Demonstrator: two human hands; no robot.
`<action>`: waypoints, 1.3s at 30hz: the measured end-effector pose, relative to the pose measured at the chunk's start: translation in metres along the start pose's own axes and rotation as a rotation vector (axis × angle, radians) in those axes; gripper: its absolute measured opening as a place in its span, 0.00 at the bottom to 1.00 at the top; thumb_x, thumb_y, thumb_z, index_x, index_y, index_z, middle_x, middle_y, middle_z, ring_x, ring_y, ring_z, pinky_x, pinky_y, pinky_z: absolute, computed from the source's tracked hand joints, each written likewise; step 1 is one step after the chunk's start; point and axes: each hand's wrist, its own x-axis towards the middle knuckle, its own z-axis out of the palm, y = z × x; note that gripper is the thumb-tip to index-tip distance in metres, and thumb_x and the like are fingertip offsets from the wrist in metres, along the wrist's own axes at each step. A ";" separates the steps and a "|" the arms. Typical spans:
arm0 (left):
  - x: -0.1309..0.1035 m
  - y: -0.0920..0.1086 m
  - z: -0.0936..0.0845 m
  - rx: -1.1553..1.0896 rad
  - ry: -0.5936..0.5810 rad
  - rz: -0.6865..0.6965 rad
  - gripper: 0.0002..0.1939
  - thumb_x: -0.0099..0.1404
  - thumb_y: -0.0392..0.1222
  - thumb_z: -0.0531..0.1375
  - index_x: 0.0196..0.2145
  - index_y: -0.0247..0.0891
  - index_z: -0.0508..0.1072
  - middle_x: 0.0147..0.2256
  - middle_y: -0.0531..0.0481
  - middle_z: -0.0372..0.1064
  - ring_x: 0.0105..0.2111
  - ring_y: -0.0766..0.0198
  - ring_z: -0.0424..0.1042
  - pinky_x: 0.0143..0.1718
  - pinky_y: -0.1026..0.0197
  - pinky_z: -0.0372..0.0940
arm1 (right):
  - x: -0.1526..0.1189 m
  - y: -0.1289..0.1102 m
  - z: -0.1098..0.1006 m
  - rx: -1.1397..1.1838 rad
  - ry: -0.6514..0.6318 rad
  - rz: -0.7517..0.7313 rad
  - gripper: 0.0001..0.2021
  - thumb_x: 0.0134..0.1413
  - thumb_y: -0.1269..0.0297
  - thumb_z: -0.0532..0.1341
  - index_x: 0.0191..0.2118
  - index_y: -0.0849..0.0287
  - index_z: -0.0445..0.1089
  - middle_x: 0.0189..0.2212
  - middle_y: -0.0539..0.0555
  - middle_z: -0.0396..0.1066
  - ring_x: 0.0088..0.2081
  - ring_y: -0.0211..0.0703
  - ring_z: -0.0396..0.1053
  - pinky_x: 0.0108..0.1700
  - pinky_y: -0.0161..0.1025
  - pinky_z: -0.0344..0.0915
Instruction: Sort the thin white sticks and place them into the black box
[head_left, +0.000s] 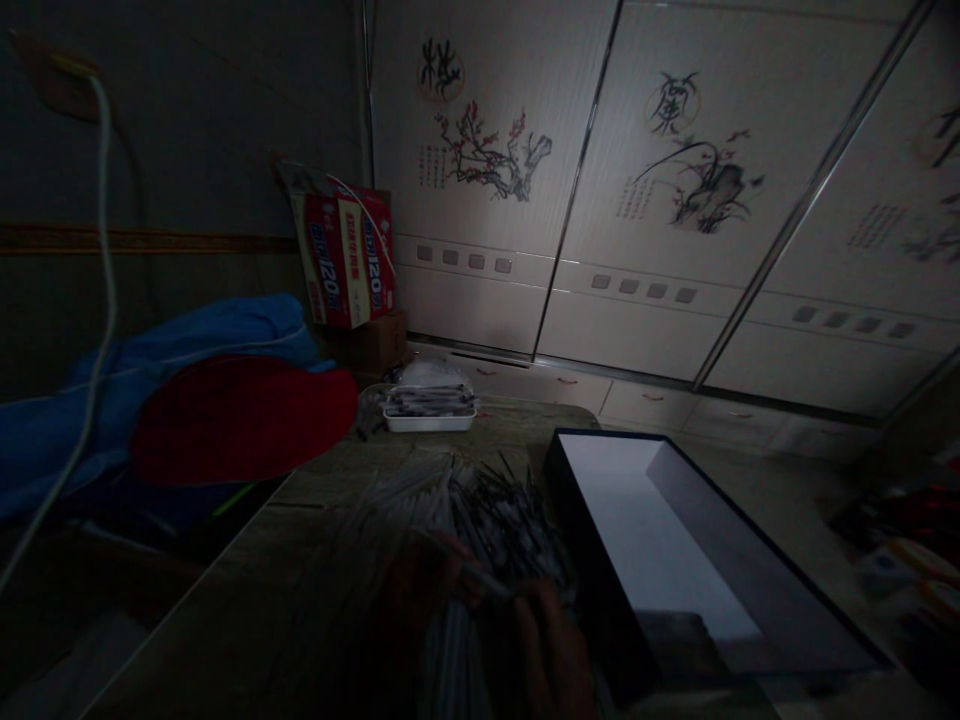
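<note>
The picture is very dark around my hands. A slim, light pen-like stick [486, 580] spans the gap between them. My left hand [424, 580] is closed around one end of it. At the other end, the curled fingers of my right hand [553, 640] meet the stick. Just beyond lies a pile of thin dark sticks [514, 510] on the table. Left of that pile, pale slender sticks [412, 500] are spread in a loose heap. More pale, long pieces [454, 660] lie below my hands, partly hidden by them.
A dark-rimmed box with a white inside [645, 520] stands at the right, a dark block [679, 645] in its near end. A white tray [430, 422] of packed pieces sits at the far edge. Red cloth [247, 420] and a white cable [105, 250] are left.
</note>
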 end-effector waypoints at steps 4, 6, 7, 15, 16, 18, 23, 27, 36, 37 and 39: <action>-0.002 0.002 0.002 -0.014 -0.007 -0.025 0.18 0.54 0.55 0.66 0.30 0.36 0.74 0.24 0.47 0.77 0.22 0.57 0.76 0.26 0.56 0.71 | -0.013 0.011 0.004 -0.056 0.121 -0.072 0.21 0.65 0.47 0.47 0.41 0.50 0.74 0.40 0.56 0.77 0.41 0.48 0.75 0.42 0.40 0.69; -0.003 0.003 0.002 -0.014 0.001 -0.025 0.18 0.55 0.55 0.65 0.31 0.35 0.74 0.25 0.46 0.78 0.24 0.57 0.77 0.27 0.56 0.71 | -0.016 0.013 0.004 -0.065 0.143 -0.123 0.22 0.64 0.44 0.47 0.45 0.49 0.73 0.47 0.57 0.74 0.48 0.51 0.71 0.48 0.43 0.67; -0.004 0.004 0.001 -0.013 0.003 -0.024 0.18 0.55 0.55 0.65 0.31 0.36 0.74 0.26 0.46 0.78 0.24 0.57 0.77 0.27 0.57 0.71 | -0.016 0.013 0.004 -0.066 0.128 -0.129 0.22 0.64 0.44 0.47 0.45 0.48 0.73 0.46 0.55 0.75 0.47 0.50 0.72 0.46 0.42 0.68; -0.001 0.003 0.000 -0.003 -0.025 -0.037 0.20 0.52 0.57 0.66 0.31 0.36 0.73 0.23 0.47 0.77 0.22 0.57 0.76 0.27 0.56 0.71 | -0.010 0.014 0.003 -0.048 0.001 -0.089 0.19 0.66 0.49 0.46 0.41 0.48 0.72 0.35 0.55 0.76 0.36 0.46 0.74 0.38 0.39 0.68; -0.001 0.002 0.000 -0.004 -0.023 -0.038 0.21 0.52 0.58 0.66 0.31 0.36 0.73 0.23 0.47 0.77 0.22 0.57 0.76 0.26 0.56 0.71 | -0.012 0.016 0.003 -0.058 0.034 -0.114 0.19 0.66 0.48 0.46 0.43 0.48 0.72 0.39 0.56 0.76 0.40 0.48 0.74 0.41 0.41 0.68; -0.001 0.002 0.000 -0.004 -0.012 -0.034 0.20 0.53 0.57 0.66 0.31 0.36 0.73 0.23 0.48 0.77 0.22 0.57 0.76 0.26 0.56 0.71 | -0.014 0.016 0.004 -0.062 0.066 -0.132 0.19 0.65 0.47 0.47 0.45 0.48 0.71 0.42 0.56 0.76 0.43 0.49 0.73 0.43 0.42 0.68; -0.001 0.001 -0.002 0.000 0.001 -0.020 0.18 0.57 0.56 0.64 0.32 0.36 0.73 0.22 0.48 0.77 0.23 0.59 0.76 0.28 0.58 0.71 | -0.008 0.009 0.005 -0.007 -0.054 -0.007 0.18 0.65 0.48 0.47 0.40 0.47 0.72 0.30 0.51 0.76 0.29 0.43 0.73 0.31 0.35 0.68; 0.001 -0.004 -0.004 0.002 -0.046 -0.032 0.20 0.55 0.58 0.65 0.31 0.35 0.73 0.22 0.47 0.76 0.21 0.59 0.76 0.25 0.57 0.71 | -0.008 0.007 0.003 -0.018 -0.010 -0.047 0.21 0.64 0.45 0.47 0.41 0.49 0.72 0.37 0.56 0.77 0.38 0.47 0.74 0.40 0.39 0.68; -0.005 0.002 -0.006 0.065 -0.012 -0.055 0.13 0.66 0.46 0.58 0.44 0.35 0.72 0.39 0.48 0.73 0.34 0.64 0.74 0.34 0.57 0.72 | -0.003 0.000 0.004 -0.004 -0.061 0.007 0.20 0.66 0.47 0.44 0.38 0.48 0.70 0.26 0.49 0.73 0.26 0.41 0.71 0.29 0.35 0.63; -0.007 0.004 -0.005 0.071 -0.001 -0.059 0.14 0.66 0.46 0.58 0.45 0.35 0.71 0.41 0.48 0.73 0.36 0.63 0.74 0.35 0.56 0.72 | -0.003 0.002 0.004 -0.018 -0.056 -0.011 0.21 0.66 0.48 0.44 0.36 0.48 0.70 0.25 0.49 0.72 0.25 0.41 0.70 0.28 0.35 0.63; -0.009 0.008 -0.003 0.081 0.014 -0.071 0.14 0.66 0.45 0.59 0.46 0.36 0.71 0.43 0.47 0.72 0.37 0.61 0.73 0.37 0.55 0.72 | -0.006 0.006 0.003 -0.040 -0.026 -0.046 0.21 0.66 0.48 0.43 0.35 0.47 0.70 0.24 0.50 0.72 0.25 0.43 0.71 0.29 0.36 0.64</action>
